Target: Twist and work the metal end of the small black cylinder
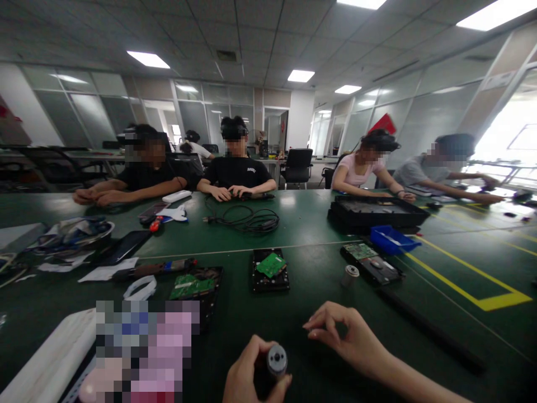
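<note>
My left hand (247, 375) is closed around a small cylindrical metal motor (277, 361) at the bottom middle, its round end face turned up toward me. To the right of it, my right hand (342, 336) hovers over the table with thumb and forefinger pinched together. Whatever sits between those fingertips is too small to make out. A second small metal cylinder (351, 275) stands upright beyond my right hand. Farther ahead lies a black hard drive (254, 284) with a loose green circuit board (271, 265) resting askew on top.
Another hard drive (373, 263) lies near a blue tray (392, 239) and a large black tray (377, 212). Left are a drive with green board (193, 285), an electric screwdriver (163, 268) and a white tape roll (140, 287). A coiled cable (247, 219) lies ahead; several people sit opposite.
</note>
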Demonstrator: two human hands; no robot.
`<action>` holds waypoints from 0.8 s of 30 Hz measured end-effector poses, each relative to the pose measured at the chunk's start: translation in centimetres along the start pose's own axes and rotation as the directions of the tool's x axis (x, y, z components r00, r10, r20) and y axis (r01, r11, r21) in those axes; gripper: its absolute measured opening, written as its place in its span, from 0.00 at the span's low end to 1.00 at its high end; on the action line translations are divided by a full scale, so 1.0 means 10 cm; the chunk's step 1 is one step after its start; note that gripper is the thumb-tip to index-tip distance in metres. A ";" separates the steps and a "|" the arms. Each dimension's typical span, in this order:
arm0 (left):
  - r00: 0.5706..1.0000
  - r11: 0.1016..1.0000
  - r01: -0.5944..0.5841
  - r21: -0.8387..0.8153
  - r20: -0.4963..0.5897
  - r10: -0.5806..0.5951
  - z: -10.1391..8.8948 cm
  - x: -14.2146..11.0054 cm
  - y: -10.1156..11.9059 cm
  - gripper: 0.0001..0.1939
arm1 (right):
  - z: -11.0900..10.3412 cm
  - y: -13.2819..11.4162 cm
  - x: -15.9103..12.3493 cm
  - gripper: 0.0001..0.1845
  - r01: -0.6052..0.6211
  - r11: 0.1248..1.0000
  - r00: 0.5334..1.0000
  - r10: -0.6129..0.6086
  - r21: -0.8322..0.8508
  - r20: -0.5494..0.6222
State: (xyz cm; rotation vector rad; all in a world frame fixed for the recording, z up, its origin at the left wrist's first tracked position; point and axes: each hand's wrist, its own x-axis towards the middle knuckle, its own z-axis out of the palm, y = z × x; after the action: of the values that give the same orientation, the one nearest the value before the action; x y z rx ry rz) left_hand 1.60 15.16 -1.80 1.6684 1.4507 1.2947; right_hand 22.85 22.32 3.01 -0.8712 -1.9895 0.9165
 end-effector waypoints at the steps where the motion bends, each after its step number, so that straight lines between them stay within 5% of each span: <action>1: 1.000 1.000 -0.012 0.003 0.001 0.012 0.00 0.00 -0.01 0.09 | 0.09 -0.10 0.02 0.24 0.056 0.998 0.998 -0.056 0.009 0.028; 8: 0.998 0.998 -0.056 0.007 0.021 0.056 0.02 0.00 -0.09 0.08 | 0.52 -0.28 0.08 0.21 0.142 0.990 0.986 -0.142 0.008 0.087; 19: 0.999 0.998 -0.054 0.031 -0.004 0.054 0.02 -0.01 -0.08 0.08 | 0.43 -0.27 0.07 0.18 0.245 0.954 0.959 -0.212 -0.172 0.190; 24: 0.996 0.996 -0.084 0.011 -0.008 0.084 0.01 0.00 -0.04 0.06 | 0.40 -0.34 0.07 0.21 0.247 0.961 0.960 -0.226 -0.120 0.165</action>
State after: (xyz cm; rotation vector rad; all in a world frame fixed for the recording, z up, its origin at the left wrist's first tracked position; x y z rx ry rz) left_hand 1.50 15.30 -2.22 1.7491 1.4080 1.3432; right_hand 18.28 19.92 4.26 -0.6345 -2.2533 0.7296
